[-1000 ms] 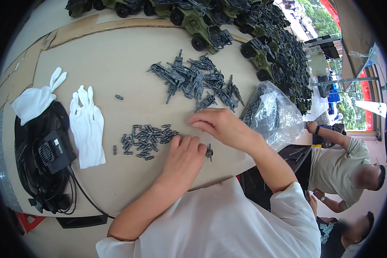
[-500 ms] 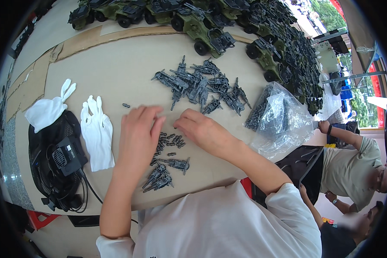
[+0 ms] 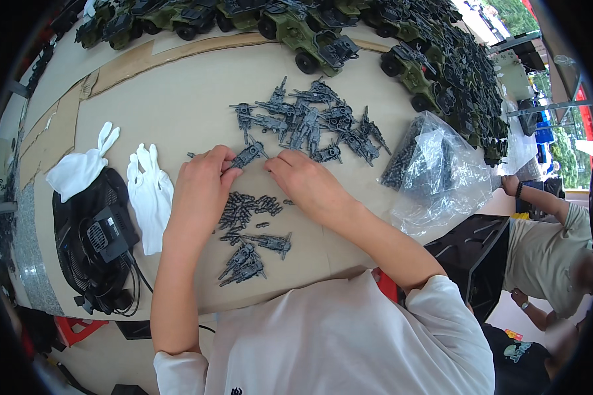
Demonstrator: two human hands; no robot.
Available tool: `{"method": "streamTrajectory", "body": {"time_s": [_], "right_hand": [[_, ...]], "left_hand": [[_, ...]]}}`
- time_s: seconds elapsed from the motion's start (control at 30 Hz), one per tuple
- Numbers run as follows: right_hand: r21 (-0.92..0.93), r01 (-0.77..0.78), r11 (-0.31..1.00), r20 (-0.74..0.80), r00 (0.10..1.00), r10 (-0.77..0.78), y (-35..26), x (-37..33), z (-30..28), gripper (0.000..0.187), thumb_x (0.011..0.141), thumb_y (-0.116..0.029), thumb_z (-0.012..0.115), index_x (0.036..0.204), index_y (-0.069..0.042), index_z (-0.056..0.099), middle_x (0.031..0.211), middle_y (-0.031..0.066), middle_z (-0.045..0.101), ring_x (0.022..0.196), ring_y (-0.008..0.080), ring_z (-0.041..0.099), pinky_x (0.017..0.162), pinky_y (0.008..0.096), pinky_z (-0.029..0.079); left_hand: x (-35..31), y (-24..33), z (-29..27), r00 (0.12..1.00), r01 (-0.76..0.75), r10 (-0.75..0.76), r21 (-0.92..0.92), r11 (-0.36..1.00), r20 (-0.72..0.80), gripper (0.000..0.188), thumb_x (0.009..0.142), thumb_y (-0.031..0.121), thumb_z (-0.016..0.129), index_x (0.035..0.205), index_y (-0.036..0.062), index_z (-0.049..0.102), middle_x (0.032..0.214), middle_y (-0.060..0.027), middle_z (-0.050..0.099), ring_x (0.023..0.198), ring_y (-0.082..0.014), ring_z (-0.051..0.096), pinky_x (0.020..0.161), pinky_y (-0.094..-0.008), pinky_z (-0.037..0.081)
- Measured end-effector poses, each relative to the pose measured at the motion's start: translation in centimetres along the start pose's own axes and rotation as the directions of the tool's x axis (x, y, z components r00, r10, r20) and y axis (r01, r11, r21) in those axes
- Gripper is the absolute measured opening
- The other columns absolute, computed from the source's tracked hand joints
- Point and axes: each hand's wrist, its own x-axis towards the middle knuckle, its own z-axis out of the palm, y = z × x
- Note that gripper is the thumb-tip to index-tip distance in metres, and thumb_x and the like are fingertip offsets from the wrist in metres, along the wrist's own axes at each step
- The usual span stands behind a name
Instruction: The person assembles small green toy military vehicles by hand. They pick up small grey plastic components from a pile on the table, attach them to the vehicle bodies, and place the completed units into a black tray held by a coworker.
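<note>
Between the thumb and fingers of my left hand (image 3: 204, 178) is a grey plastic toy gun (image 3: 249, 155), its thin barrel pointing toward my other hand. My right hand (image 3: 303, 178) is pinched at the barrel's tip; what its fingertips hold is too small to make out. Below my hands lies a heap of small black plastic parts (image 3: 240, 212), with a few strays beside it. Closer to me are several more toy guns (image 3: 244, 263). A larger pile of the same grey guns (image 3: 303, 125) lies beyond my hands.
Green toy vehicles (image 3: 310, 43) crowd the far and right side of the table. A clear plastic bag (image 3: 435, 178) of dark parts lies right. White gloves (image 3: 148, 197) and a black mesh bag (image 3: 79, 243) with a cabled device (image 3: 105, 234) are left. Co-workers (image 3: 547, 243) stand at right.
My left hand, empty and blurred before, now has a toy gun in its fingers. My right hand has moved slightly away from me, up to the gun's barrel.
</note>
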Motion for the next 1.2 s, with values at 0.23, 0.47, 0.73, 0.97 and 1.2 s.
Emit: {"method": "streamTrajectory", "body": {"time_s": [0.23, 0.47, 0.73, 0.97, 1.2], "right_hand": [[0.472, -0.475, 0.743, 0.121, 0.869, 0.479, 0.2, -5.4, -5.7, 0.016, 0.095, -0.008, 0.061, 0.109, 0.0, 0.066, 0.094, 0.0067, 0.066, 0.084, 0.0145, 0.063, 0.076, 0.0295, 0.052], [0.514, -0.56, 0.65, 0.101, 0.792, 0.602, 2.6, -12.1, -6.7, 0.022, 0.098, -0.012, 0.058, 0.116, -0.001, 0.065, 0.101, 0.0042, 0.069, 0.093, 0.0118, 0.063, 0.086, 0.0269, 0.05], [0.79, -0.566, 0.235, 0.287, 0.68, 0.674, 1.6, -12.6, -6.0, 0.022, 0.098, -0.009, 0.058, 0.116, 0.004, 0.064, 0.1, 0.0054, 0.069, 0.088, 0.0112, 0.065, 0.083, 0.0257, 0.052], [0.194, -0.51, 0.838, 0.031, 0.857, 0.514, 0.1, -11.9, -6.0, 0.019, 0.088, -0.007, 0.068, 0.107, -0.002, 0.069, 0.097, 0.0115, 0.07, 0.083, 0.0243, 0.068, 0.074, 0.0318, 0.055], [0.014, -0.353, 0.936, 0.011, 0.936, 0.352, -0.6, -10.8, -4.9, 0.016, 0.084, -0.005, 0.071, 0.1, -0.003, 0.07, 0.09, 0.0101, 0.067, 0.082, 0.0272, 0.066, 0.071, 0.0344, 0.054]], "left_hand": [[-2.8, 4.4, 1.7, 0.985, -0.151, 0.156, -0.077, 0.986, 0.068, 0.022, 0.082, 0.009, 0.071, 0.102, 0.0037, 0.063, 0.086, -0.0095, 0.067, 0.081, -0.0258, 0.063, 0.083, -0.0393, 0.044], [-4.2, 7.0, 6.5, 0.919, -0.342, 0.322, 0.054, 0.938, 0.227, 0.027, 0.079, 0.012, 0.074, 0.103, 0.0079, 0.063, 0.095, -0.0044, 0.061, 0.098, -0.0214, 0.056, 0.092, -0.0397, 0.036], [-4.4, 7.2, 8.0, 0.921, -0.34, 0.337, -0.019, 0.94, 0.194, 0.03, 0.078, 0.013, 0.075, 0.105, 0.0079, 0.063, 0.098, -0.0044, 0.057, 0.098, -0.0225, 0.055, 0.093, -0.0407, 0.034], [-4.7, 7.0, 8.5, 0.937, -0.299, 0.313, -0.104, 0.949, 0.156, 0.026, 0.078, 0.009, 0.074, 0.101, 0.007, 0.063, 0.095, -0.0053, 0.057, 0.097, -0.0235, 0.057, 0.091, -0.039, 0.036], [-4.8, 6.6, 8.9, 0.94, -0.279, 0.302, -0.15, 0.948, 0.16, 0.025, 0.078, 0.007, 0.074, 0.1, 0.0058, 0.063, 0.095, -0.0059, 0.057, 0.098, -0.0231, 0.058, 0.092, -0.0383, 0.036]]}}
